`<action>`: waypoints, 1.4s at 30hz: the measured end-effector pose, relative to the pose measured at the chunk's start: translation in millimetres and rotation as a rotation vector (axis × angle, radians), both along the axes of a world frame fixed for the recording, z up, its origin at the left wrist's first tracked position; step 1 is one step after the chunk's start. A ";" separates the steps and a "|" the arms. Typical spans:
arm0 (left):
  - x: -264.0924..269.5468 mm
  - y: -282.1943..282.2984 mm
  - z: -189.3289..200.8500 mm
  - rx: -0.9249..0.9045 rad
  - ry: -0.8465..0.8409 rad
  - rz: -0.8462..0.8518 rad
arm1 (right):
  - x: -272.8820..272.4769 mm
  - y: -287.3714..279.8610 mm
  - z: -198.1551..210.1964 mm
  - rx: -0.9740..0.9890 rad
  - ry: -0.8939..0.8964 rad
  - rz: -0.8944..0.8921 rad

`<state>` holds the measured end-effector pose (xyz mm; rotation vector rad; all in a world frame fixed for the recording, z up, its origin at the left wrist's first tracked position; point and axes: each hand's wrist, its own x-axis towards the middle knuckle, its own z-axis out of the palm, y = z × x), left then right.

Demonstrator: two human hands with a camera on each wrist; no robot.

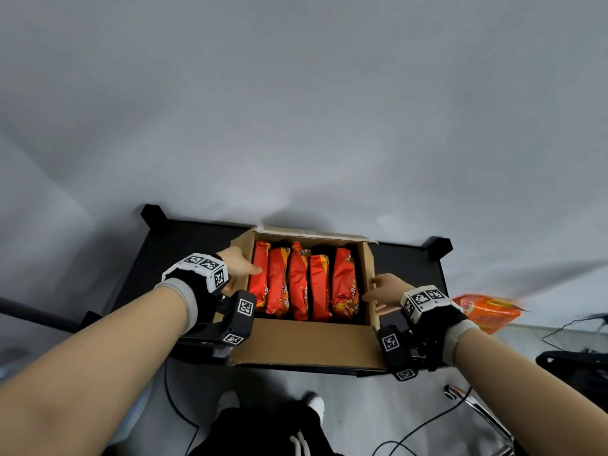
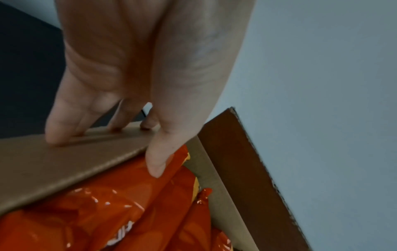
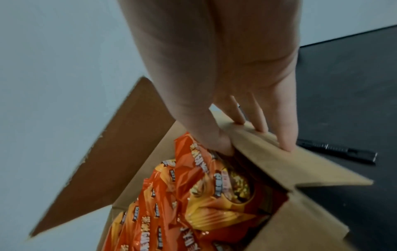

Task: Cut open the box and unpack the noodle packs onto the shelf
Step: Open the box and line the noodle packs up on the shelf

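Dim, soft-shadowed, blurry, edge-warped.

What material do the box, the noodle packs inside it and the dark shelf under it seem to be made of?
Box: brown corrugated cardboard, matte; its cut flap edge looks ragged and layered.
Noodle packs: thin plastic film, glossy; it crinkles and shows bright glare spots in the left wrist view.
Shelf: black, matte, smooth; probably painted metal or laminate, the pictures do not settle which.

Matt brown cardboard box (image 1: 306, 340), glossy orange plastic noodle packs (image 1: 297, 284), matt black shelf (image 1: 184, 245)
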<state>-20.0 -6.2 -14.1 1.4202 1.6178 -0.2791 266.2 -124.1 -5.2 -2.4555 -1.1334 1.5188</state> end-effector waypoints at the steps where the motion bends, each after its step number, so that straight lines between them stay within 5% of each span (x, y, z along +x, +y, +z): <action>1: -2.0 4.2 -6.0 -0.031 -0.045 0.034 | -0.6 1.6 -2.8 -0.004 0.044 -0.020; 8: -16.4 6.6 -11.5 -0.108 -0.172 0.099 | -5.2 -1.9 -14.5 -0.055 0.112 -0.011; 12: -26.2 18.6 -20.8 -0.162 -0.143 0.047 | -13.1 0.2 8.4 0.115 -0.386 0.270; 15: -20.1 12.7 11.5 0.007 0.020 -0.097 | -22.1 8.4 32.8 0.356 -0.585 0.380; 19: -9.5 10.2 36.2 0.111 0.146 -0.272 | -41.3 23.0 24.3 0.113 -0.521 0.506; 25: -1.5 9.2 62.2 0.102 0.052 -0.348 | -34.6 31.5 11.6 0.014 -0.449 0.464; 29: 5.8 4.1 74.9 -0.072 -0.109 -0.351 | -29.9 27.8 12.7 0.049 -0.494 0.438; 34: 23.3 -5.3 77.0 -0.038 -0.189 -0.355 | -54.2 25.1 13.0 0.102 -0.643 0.513; 39: 25.9 -6.9 78.4 0.086 -0.284 -0.263 | -59.3 27.1 19.1 0.057 -0.520 0.552; 42: 25.1 -6.1 85.4 0.115 -0.327 -0.256 | -34.1 29.6 60.6 0.172 -0.453 0.536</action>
